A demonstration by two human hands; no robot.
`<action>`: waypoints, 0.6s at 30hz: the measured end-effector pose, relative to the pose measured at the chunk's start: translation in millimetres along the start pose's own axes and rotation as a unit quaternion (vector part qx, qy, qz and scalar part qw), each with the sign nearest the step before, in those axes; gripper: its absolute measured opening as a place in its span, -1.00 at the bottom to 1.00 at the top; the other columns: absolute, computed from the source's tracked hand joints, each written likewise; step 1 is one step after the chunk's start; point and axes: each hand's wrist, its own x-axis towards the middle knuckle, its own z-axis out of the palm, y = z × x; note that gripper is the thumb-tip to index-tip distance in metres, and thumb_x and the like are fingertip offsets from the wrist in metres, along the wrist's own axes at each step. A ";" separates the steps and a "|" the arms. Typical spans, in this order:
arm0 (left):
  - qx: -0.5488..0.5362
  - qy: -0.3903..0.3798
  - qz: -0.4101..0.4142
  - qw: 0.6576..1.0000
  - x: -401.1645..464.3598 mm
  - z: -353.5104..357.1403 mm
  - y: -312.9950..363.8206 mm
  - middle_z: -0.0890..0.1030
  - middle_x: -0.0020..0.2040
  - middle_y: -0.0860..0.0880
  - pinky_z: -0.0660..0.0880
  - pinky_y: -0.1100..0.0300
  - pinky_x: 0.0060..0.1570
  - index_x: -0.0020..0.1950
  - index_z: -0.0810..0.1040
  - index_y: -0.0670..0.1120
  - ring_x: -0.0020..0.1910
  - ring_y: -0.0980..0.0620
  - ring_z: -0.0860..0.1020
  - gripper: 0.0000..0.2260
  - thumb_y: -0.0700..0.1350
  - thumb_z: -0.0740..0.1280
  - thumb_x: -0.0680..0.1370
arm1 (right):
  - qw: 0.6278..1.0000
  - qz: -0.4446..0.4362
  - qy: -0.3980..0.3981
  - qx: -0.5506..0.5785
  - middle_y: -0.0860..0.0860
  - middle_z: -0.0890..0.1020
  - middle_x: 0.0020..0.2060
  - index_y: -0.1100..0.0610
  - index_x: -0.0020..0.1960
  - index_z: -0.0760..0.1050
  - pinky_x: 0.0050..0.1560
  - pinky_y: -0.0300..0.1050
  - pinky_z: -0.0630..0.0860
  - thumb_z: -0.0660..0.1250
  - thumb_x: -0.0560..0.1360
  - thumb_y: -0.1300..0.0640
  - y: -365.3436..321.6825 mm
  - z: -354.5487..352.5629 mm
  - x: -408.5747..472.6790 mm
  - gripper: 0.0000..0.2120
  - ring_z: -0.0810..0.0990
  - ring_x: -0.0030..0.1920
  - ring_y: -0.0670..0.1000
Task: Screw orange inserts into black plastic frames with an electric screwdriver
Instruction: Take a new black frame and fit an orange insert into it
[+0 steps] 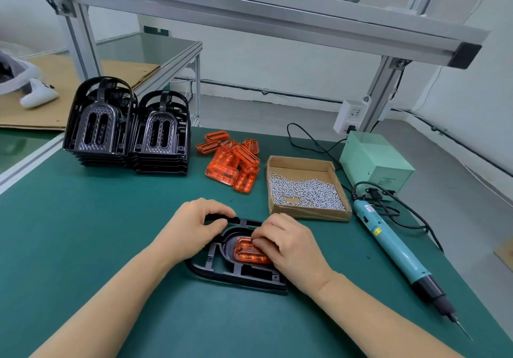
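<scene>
A black plastic frame lies flat on the green mat in front of me. An orange insert sits in its oval recess. My left hand grips the frame's far left edge, fingers curled over the rim. My right hand lies over the insert, fingertips pressing on its top, and hides the insert's right part. The teal electric screwdriver rests on the mat to the right, bit pointing toward me, untouched.
Two stacks of black frames stand at the back left. A pile of orange inserts lies behind the work. A cardboard tray of screws sits right of centre, a green power supply behind it, cables trailing.
</scene>
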 end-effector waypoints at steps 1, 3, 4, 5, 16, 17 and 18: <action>0.017 0.001 0.002 1.000 -0.1 0.2 1.9 0.55 -0.09 0.30 0.35 0.34 0.09 -0.05 0.62 0.17 0.00 0.28 0.50 -0.75 -0.22 0.35 0.51 | 1.000 -0.006 -0.016 0.001 0.03 0.61 -0.18 0.17 -0.07 0.65 -0.13 -0.04 0.54 0.39 0.52 0.14 1.8 -3.4 0.7 -0.89 0.57 -0.15 0.06; 0.038 0.005 -0.003 0.999 0.4 1.0 4.6 0.53 -0.12 0.32 0.35 0.33 0.06 0.01 0.65 0.09 -0.02 0.26 0.50 -0.78 -0.22 0.33 0.51 | 0.998 -0.004 -0.059 0.009 0.00 0.62 -0.11 0.13 0.00 0.66 -0.03 -0.09 0.51 0.35 0.55 0.05 8.3 -14.5 2.8 -0.82 0.56 -0.07 0.01; 0.041 0.013 -0.011 0.999 0.3 1.2 5.1 0.54 -0.11 0.30 0.36 0.30 0.06 0.02 0.65 0.07 -0.02 0.23 0.50 -0.78 -0.22 0.32 0.52 | 0.997 0.011 -0.072 0.019 -0.02 0.61 -0.08 0.10 0.04 0.65 0.02 -0.11 0.49 0.33 0.55 0.03 12.1 -20.4 2.8 -0.80 0.55 -0.04 -0.03; 0.038 0.024 -0.022 0.999 -0.6 1.9 5.4 0.56 -0.10 0.27 0.39 0.28 0.04 0.02 0.65 0.07 -0.02 0.20 0.52 -0.77 -0.23 0.32 0.52 | 0.996 0.026 -0.079 0.027 -0.04 0.60 -0.06 0.08 0.09 0.64 0.04 -0.13 0.46 0.33 0.56 0.02 16.0 -24.9 1.0 -0.79 0.53 -0.03 -0.06; 0.096 0.084 -0.006 0.992 -11.0 8.2 14.9 0.58 0.00 0.16 0.36 0.12 0.18 0.05 0.63 0.03 0.11 0.08 0.47 -0.83 -0.17 0.36 0.51 | 0.978 0.161 -0.073 0.112 -0.19 0.52 -0.12 -0.08 0.26 0.55 -0.04 -0.29 0.39 0.41 0.48 -0.07 23.5 -38.3 -14.4 -0.65 0.48 -0.13 -0.20; 0.119 0.082 0.019 0.989 -11.1 8.5 17.6 0.59 0.05 0.13 0.33 0.10 0.23 0.08 0.63 0.01 0.16 0.07 0.46 -0.83 -0.13 0.38 0.50 | 0.977 0.182 -0.037 0.107 -0.20 0.53 -0.12 -0.08 0.24 0.55 -0.03 -0.28 0.41 0.41 0.48 -0.05 27.4 -46.5 -15.4 -0.66 0.49 -0.13 -0.21; 0.137 0.072 0.043 0.987 -10.8 9.7 20.8 0.58 0.11 0.13 0.29 0.09 0.28 0.11 0.62 0.00 0.21 0.08 0.44 -0.81 -0.09 0.39 0.50 | 0.974 0.208 -0.003 0.085 -0.19 0.53 -0.11 -0.07 0.24 0.56 0.01 -0.23 0.43 0.41 0.48 -0.03 33.3 -55.5 -17.2 -0.67 0.50 -0.11 -0.20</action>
